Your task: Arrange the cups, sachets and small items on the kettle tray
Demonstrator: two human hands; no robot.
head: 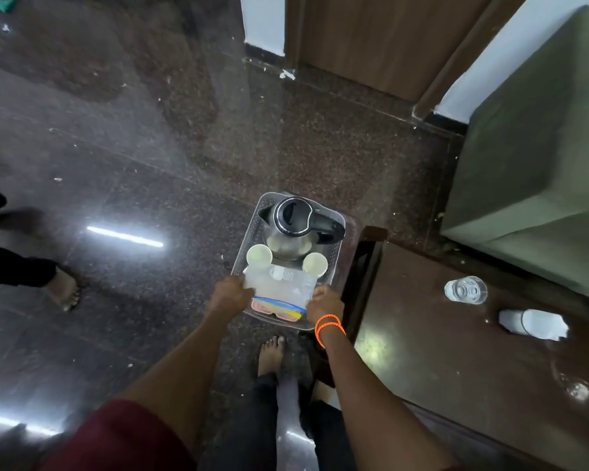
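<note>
Hands at the near end of the tray: left hand [231, 294] and right hand [325, 302] each form a grip clamped on opposite side edges of a clear zip bag [281, 287], the fingers curled over its rim. The bag is held just above the near half of the kettle tray [249, 239], a translucent perforated basket; whether it touches the tray cannot be told. Coloured sachets [279, 309], pink and yellow, show through and below the bag at the tray's near edge.

Two pale cups [259, 254] stand in the tray, one at each side, just beyond the bag and touching or nearly touching the kettle [293, 229]. The kettle, steel with a black lid and handle, fills the tray's far half, handle pointing right.

Both forearms reach forward and down, nearly straight, converging on the bag; the right wrist carries orange bands [327, 326]. The person's bare foot [270, 353] rests on the floor just behind the tray.

Open room: polished dark floor [150, 158] lies clear to the left and beyond the tray. On the right the tray sits close to the edge of a dark wooden counter [456, 368], which bears a drinking glass [466, 289] and a white overturned object [531, 323], well apart from the tray.
</note>
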